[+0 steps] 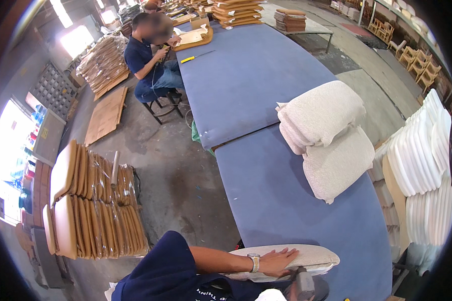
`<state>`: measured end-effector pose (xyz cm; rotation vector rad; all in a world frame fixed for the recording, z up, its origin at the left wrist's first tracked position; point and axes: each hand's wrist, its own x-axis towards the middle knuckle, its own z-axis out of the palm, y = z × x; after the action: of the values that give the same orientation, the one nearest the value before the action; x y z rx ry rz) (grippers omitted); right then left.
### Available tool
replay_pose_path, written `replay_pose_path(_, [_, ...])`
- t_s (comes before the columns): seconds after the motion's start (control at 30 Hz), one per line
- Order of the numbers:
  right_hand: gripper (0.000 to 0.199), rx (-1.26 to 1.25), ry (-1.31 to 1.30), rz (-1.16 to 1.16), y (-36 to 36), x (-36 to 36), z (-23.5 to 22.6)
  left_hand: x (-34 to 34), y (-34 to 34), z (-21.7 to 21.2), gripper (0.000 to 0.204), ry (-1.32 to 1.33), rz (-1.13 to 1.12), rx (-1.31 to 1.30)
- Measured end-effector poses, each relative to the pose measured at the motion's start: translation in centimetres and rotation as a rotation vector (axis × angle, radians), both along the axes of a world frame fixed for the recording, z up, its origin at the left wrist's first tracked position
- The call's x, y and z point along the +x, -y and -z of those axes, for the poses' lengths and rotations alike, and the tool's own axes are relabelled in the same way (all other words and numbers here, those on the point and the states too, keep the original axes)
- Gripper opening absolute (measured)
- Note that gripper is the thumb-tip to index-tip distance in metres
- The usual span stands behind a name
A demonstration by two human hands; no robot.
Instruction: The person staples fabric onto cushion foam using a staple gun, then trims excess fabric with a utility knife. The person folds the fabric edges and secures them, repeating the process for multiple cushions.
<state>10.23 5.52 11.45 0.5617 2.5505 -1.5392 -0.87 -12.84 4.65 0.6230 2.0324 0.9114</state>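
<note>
My left hand (277, 261) lies flat, fingers spread, on a white fabric-covered seat cushion (311, 256) at the near end of the long blue table (286, 200). A metal watch sits on that wrist, and the arm wears a dark blue sleeve. Just below the hand, at the picture's lower edge, a blurred grey tool (303, 284) stands against the cushion's near side. My right hand cannot be made out there.
Two white cushions (326, 135) are stacked at the table's right edge. White foam pads (422, 150) are stacked on the right, tan wrapped seat pads (100, 205) on the floor at left. A seated person (153, 55) works at the table's far left side.
</note>
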Motion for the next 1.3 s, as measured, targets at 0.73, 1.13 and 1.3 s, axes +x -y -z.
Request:
replay_pose_path(0.73, [0.053, 0.02, -0.015, -0.072, 1.6, -0.7, -1.3, -0.3, 0.9, -0.6, 0.088, -0.22, -0.024, 0.024])
replay_pose_path(1.13, [0.052, -0.002, -0.025, -0.034, 1.8, 0.1, -0.3, 0.1, 0.5, -1.2, 0.089, -0.177, -0.054, -0.006])
replay_pose_path(1.3, [0.054, -0.008, -0.001, -0.083, 1.9, 0.0, -1.4, 0.3, 0.5, -1.1, 0.094, -0.172, -0.033, -0.01])
